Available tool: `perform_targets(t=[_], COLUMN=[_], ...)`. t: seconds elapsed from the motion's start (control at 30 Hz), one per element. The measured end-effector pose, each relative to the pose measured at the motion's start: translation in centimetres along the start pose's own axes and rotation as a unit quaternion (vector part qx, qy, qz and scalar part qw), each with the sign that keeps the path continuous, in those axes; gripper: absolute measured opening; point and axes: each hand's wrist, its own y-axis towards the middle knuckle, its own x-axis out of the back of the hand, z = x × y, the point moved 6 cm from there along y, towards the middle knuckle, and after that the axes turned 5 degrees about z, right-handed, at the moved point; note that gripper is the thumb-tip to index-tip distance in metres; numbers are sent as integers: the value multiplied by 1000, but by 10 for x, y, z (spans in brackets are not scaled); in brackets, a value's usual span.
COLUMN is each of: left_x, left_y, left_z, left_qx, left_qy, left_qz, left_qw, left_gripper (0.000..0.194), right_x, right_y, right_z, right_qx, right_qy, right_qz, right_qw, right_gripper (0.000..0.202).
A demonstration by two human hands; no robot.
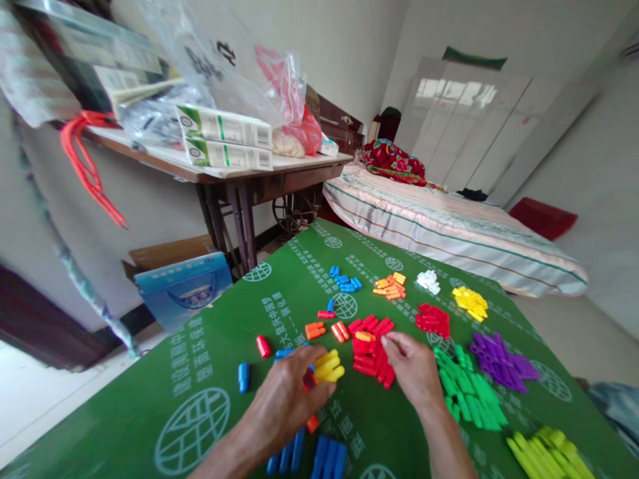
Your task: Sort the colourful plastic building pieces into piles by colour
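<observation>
My left hand (292,386) is closed around several yellow plastic tubes (329,366), which look like pen caps, and a red one (309,380) shows between its fingers. My right hand (412,362) has thumb and fingertips together at the right edge of a pile of red tubes (369,362); whatever is pinched there is hidden. One orange tube (365,336) lies on top of that red pile. Around my left hand, loose blue tubes (243,377), a red tube (263,346) and orange tubes (315,330) lie on the green tabletop (249,432).
Sorted heaps lie farther off and right: blue (346,282), orange (390,287), white (428,282), yellow (470,303), red (432,320), purple (502,362), green (469,389) and lime (546,456). Blue tubes (329,458) lie at the near edge. A cluttered desk (299,174) stands left, a bed (449,226) behind.
</observation>
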Motion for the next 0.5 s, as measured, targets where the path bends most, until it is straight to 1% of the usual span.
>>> perform_targets(t=[0.07, 0.1, 0.17, 0.23, 0.3, 0.37, 0.43, 0.5], left_x=[-11, -17, -28, -38, -47, -55, -62, -64], left_y=[-6, -8, -13, -15, -16, -16, -15, -11], left_z=[-4, -6, -9, -12, -13, -12, -13, -15], left_qx=[1, 6, 13, 11, 4, -5, -23, -50], left_qy=[-11, -16, -28, -36, -39, -39, -37, -30], left_qz=[16, 24, 31, 28, 17, 6, -2, -16], left_qw=[1000, 1000, 999, 999, 999, 999, 999, 998], left_gripper=[40, 40, 39, 33, 29, 29, 32, 37], right_x=[-9, -15, -29, -40, -47, -51, -50, -44], right_y=[-17, -27, -47, -64, -73, -76, -75, -71], right_z=[3, 5, 13, 19, 20, 18, 18, 18], right_qx=[-20, -34, -48, -50, -59, -78, -90, -90], right_qy=[99, 146, 239, 313, 356, 379, 396, 404], right_qz=[62, 100, 164, 197, 194, 177, 162, 154], right_qw=[993, 984, 956, 928, 912, 905, 899, 897], right_gripper=[42, 45, 51, 57, 64, 63, 58, 54])
